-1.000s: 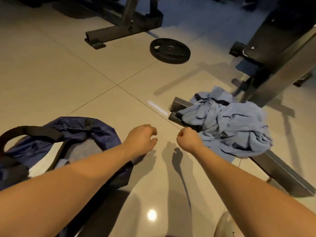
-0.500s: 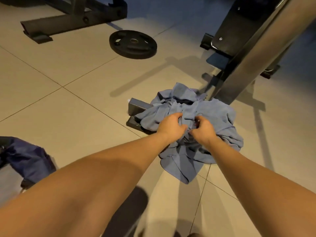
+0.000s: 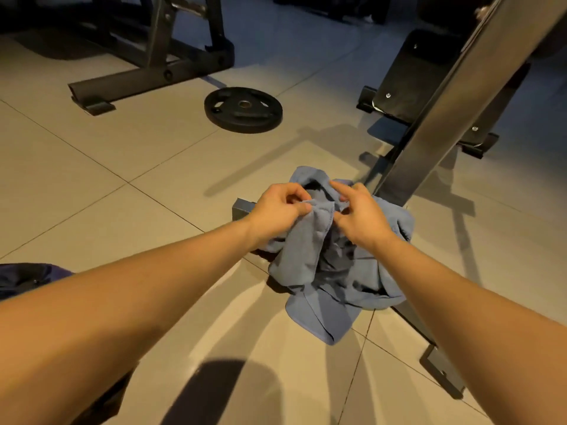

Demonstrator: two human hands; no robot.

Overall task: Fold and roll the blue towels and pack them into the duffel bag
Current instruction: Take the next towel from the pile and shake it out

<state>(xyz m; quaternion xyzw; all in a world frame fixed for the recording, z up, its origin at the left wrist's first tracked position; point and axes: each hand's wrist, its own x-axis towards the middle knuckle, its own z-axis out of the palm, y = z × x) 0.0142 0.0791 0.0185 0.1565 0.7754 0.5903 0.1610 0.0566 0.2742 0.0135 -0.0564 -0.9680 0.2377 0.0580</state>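
Blue towels (image 3: 319, 271) heaped centre frame, count unclear, partly hiding bench foot (image 3: 241, 210), left hand (image 3: 280, 210) pinching a raised fold, right hand (image 3: 362, 219) at pile, grip can't tell, duffel bag (image 3: 24, 279) cut off at left edge.

blue towel (image 3: 319, 223) edge now aloft between left hand (image 3: 276, 210) fingertips, right hand (image 3: 363, 217) up close beside it

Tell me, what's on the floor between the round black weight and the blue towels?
Only bare floor tiles, crossed by a dark shadow. The head view shows this stretch between the weight plate and the towels.
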